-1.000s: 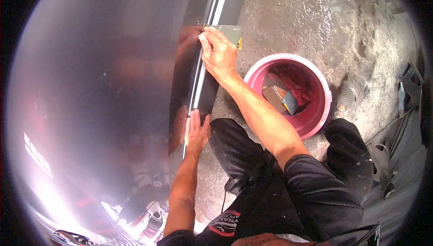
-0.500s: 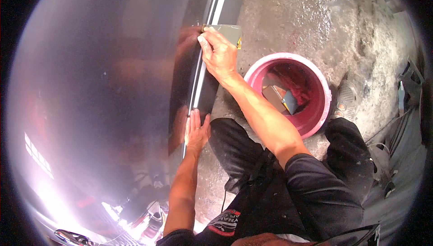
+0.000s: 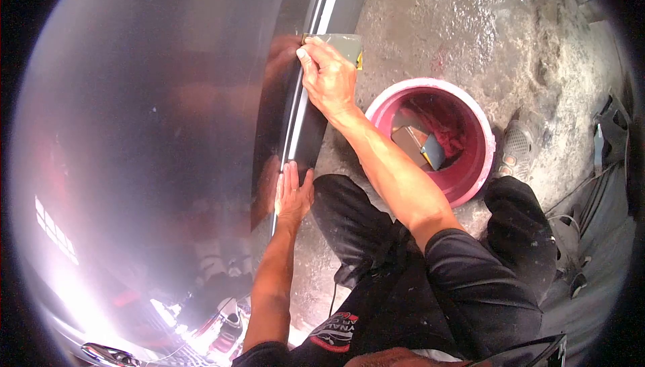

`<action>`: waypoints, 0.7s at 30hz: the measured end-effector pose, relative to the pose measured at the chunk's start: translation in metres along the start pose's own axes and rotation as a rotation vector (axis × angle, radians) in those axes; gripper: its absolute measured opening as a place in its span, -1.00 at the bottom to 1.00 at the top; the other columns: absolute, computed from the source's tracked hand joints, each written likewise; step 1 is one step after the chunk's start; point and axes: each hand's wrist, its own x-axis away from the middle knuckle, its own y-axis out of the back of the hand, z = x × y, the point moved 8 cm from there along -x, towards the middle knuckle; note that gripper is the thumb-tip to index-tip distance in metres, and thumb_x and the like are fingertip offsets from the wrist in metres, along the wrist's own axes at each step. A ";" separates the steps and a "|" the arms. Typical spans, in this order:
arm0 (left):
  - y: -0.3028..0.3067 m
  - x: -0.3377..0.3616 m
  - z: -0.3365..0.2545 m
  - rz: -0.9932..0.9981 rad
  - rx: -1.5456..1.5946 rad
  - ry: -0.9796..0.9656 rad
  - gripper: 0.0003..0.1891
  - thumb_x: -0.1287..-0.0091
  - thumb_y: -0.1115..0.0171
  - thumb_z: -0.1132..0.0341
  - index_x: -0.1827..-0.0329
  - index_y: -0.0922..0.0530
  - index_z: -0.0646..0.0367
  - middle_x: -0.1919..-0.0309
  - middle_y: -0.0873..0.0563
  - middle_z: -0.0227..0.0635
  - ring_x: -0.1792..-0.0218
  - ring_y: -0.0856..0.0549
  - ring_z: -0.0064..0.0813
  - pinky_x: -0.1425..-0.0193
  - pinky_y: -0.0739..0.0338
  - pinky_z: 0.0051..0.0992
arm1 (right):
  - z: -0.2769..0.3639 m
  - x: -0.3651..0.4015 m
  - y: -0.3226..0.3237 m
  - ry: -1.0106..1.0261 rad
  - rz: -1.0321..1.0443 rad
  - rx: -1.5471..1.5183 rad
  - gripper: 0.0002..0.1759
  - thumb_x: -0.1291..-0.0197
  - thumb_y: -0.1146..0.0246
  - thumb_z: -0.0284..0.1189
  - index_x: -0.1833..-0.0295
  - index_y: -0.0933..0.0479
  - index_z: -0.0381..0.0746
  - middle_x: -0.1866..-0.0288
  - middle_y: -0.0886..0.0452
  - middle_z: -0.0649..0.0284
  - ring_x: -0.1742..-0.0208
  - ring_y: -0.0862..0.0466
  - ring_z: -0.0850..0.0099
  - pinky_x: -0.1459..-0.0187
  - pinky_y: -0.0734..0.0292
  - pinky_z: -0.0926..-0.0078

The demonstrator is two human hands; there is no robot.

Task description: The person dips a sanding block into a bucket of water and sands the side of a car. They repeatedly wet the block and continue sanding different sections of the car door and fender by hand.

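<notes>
Grey-green sheet (image 3: 347, 46): is lying under the right hand at the edge of the dark panel (image 3: 168, 125), its free end, with a yellow corner, projecting over the floor side
Right hand (image 3: 330, 85): is holding the sheet, fingers closed together over its near part, thumb resting by the panel edge
Left hand (image 3: 293, 195): is resting flat on the panel edge, fingers extended, gripping nothing visible
Handling (judged): the sheet is probably behaving as light, thin and pliable, creasing at its corners; whether it is carrying water, and so slipping, cannot be told
Hold (judged): spread fingers along the backed part, thumb at the near edge, are suiting it best
Pink bucket (image 3: 488, 125): is standing beside the right forearm, a blue-grey piece (image 3: 433, 153) lying inside
</notes>
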 end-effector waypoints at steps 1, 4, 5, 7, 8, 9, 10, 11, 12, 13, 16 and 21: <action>0.000 0.000 0.000 0.001 0.000 0.000 -0.57 -0.31 -0.19 0.17 -0.27 -0.51 -0.17 -0.46 -0.19 0.10 -0.47 -0.24 0.06 -0.51 -0.14 -0.06 | 0.000 0.000 0.000 0.000 -0.006 -0.003 -0.85 -0.20 -0.31 -0.42 0.19 -0.64 -0.28 0.03 -0.70 0.05 -0.05 -0.69 0.12 -0.04 -0.61 0.26; 0.001 0.000 -0.001 -0.021 -0.014 -0.009 -0.57 -0.31 -0.20 0.17 -0.26 -0.51 -0.17 -0.46 -0.20 0.10 -0.46 -0.24 0.05 -0.51 -0.15 -0.06 | 0.001 -0.002 0.001 0.001 -0.009 0.004 -0.85 -0.21 -0.30 -0.43 0.19 -0.64 -0.27 0.03 -0.70 0.05 -0.04 -0.69 0.12 -0.04 -0.60 0.25; 0.001 -0.001 -0.001 -0.027 -0.024 -0.008 -0.57 -0.30 -0.20 0.17 -0.26 -0.52 -0.17 -0.46 -0.21 0.09 -0.46 -0.25 0.05 -0.51 -0.15 -0.07 | 0.002 -0.002 0.001 0.004 -0.006 0.014 -0.86 -0.21 -0.29 -0.43 0.19 -0.64 -0.27 0.03 -0.70 0.06 -0.04 -0.69 0.12 -0.04 -0.60 0.25; 0.003 -0.002 -0.003 -0.033 -0.034 -0.011 -0.58 -0.30 -0.21 0.16 -0.25 -0.52 -0.17 -0.45 -0.22 0.09 -0.46 -0.25 0.05 -0.51 -0.16 -0.07 | 0.003 -0.003 0.002 -0.004 -0.004 0.017 -0.86 -0.22 -0.28 -0.44 0.19 -0.64 -0.28 0.04 -0.70 0.06 -0.03 -0.69 0.12 -0.04 -0.60 0.25; 0.003 -0.002 -0.003 -0.025 -0.037 -0.009 -0.58 -0.30 -0.21 0.16 -0.25 -0.52 -0.17 -0.45 -0.22 0.09 -0.46 -0.25 0.05 -0.50 -0.16 -0.07 | 0.003 -0.002 0.002 -0.013 0.000 0.018 -0.86 -0.22 -0.27 -0.44 0.19 -0.64 -0.28 0.04 -0.70 0.05 -0.03 -0.69 0.12 -0.05 -0.60 0.25; 0.003 -0.002 -0.002 -0.018 -0.040 -0.006 -0.58 -0.31 -0.21 0.16 -0.25 -0.52 -0.17 -0.45 -0.23 0.09 -0.46 -0.26 0.05 -0.50 -0.17 -0.07 | 0.002 -0.002 0.001 -0.014 -0.001 0.018 -0.86 -0.22 -0.27 -0.44 0.19 -0.64 -0.28 0.04 -0.70 0.05 -0.03 -0.69 0.12 -0.05 -0.60 0.25; 0.003 -0.001 -0.002 -0.019 -0.042 -0.007 -0.58 -0.31 -0.21 0.16 -0.25 -0.52 -0.17 -0.45 -0.23 0.09 -0.46 -0.26 0.05 -0.50 -0.17 -0.07 | 0.002 -0.002 0.001 -0.016 -0.003 0.008 -0.86 -0.22 -0.28 -0.44 0.19 -0.64 -0.28 0.04 -0.70 0.05 -0.03 -0.69 0.12 -0.05 -0.60 0.25; 0.001 -0.001 -0.001 0.003 -0.026 0.006 -0.58 -0.31 -0.20 0.16 -0.25 -0.52 -0.17 -0.45 -0.23 0.09 -0.46 -0.26 0.05 -0.50 -0.17 -0.07 | 0.001 -0.002 0.001 -0.017 -0.006 -0.001 -0.86 -0.22 -0.28 -0.44 0.18 -0.64 -0.28 0.04 -0.70 0.05 -0.02 -0.69 0.12 -0.05 -0.60 0.25; -0.001 -0.001 0.000 0.023 -0.010 0.019 -0.58 -0.31 -0.20 0.16 -0.26 -0.52 -0.17 -0.45 -0.23 0.10 -0.46 -0.26 0.05 -0.50 -0.17 -0.07 | 0.002 -0.002 0.002 -0.014 -0.008 -0.002 -0.86 -0.22 -0.28 -0.44 0.18 -0.64 -0.28 0.04 -0.70 0.05 -0.02 -0.69 0.12 -0.05 -0.60 0.25; -0.002 -0.001 0.001 0.020 -0.011 0.018 -0.58 -0.31 -0.20 0.16 -0.26 -0.52 -0.17 -0.45 -0.23 0.10 -0.46 -0.26 0.05 -0.50 -0.17 -0.07 | 0.001 -0.001 0.002 -0.026 0.000 -0.018 -0.85 -0.22 -0.28 -0.43 0.18 -0.64 -0.28 0.04 -0.70 0.04 -0.03 -0.69 0.12 -0.06 -0.59 0.25; -0.003 0.000 0.001 0.021 0.001 0.010 -0.58 -0.32 -0.20 0.16 -0.26 -0.51 -0.17 -0.45 -0.21 0.10 -0.46 -0.25 0.06 -0.51 -0.16 -0.07 | 0.000 0.000 0.002 -0.031 0.011 -0.031 -0.85 -0.22 -0.28 -0.43 0.18 -0.64 -0.28 0.04 -0.70 0.04 -0.05 -0.69 0.12 -0.07 -0.59 0.25; 0.001 -0.001 -0.001 -0.002 -0.037 -0.013 -0.58 -0.31 -0.21 0.16 -0.26 -0.51 -0.17 -0.46 -0.18 0.09 -0.45 -0.25 0.07 -0.50 -0.16 -0.07 | 0.002 0.000 0.001 -0.008 -0.005 -0.009 -0.85 -0.23 -0.28 -0.42 0.19 -0.65 -0.28 0.04 -0.70 0.04 -0.08 -0.68 0.11 -0.09 -0.58 0.25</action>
